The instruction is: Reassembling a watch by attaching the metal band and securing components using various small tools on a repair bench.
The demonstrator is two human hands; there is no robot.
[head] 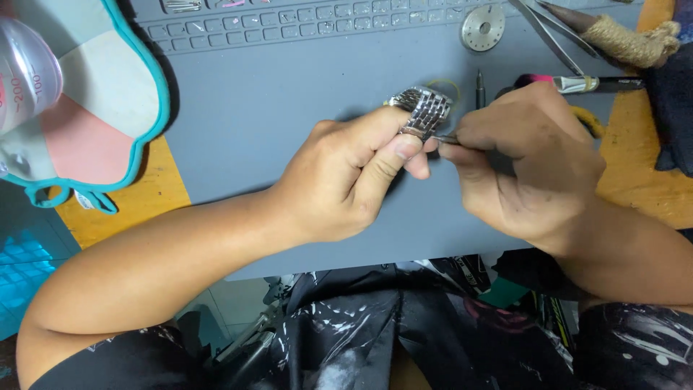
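Note:
My left hand (346, 177) grips a silver metal link watch bracelet (424, 110) between thumb and fingers, holding it above a grey work mat (245, 123). My right hand (527, 162) pinches a thin metal tool (446, 139) whose tip touches the bracelet's lower edge. The rest of the tool is hidden inside my fingers. Both hands meet at the middle of the mat.
A round metal disc (483, 28), tweezers (552, 32), a small screwdriver (479, 88) and a pink-tipped brush (577, 83) lie at the mat's far right. A clear measuring cup (25, 72) sits on a teal-rimmed pad (108, 108) at left. Wooden tabletop (137, 202) borders the mat.

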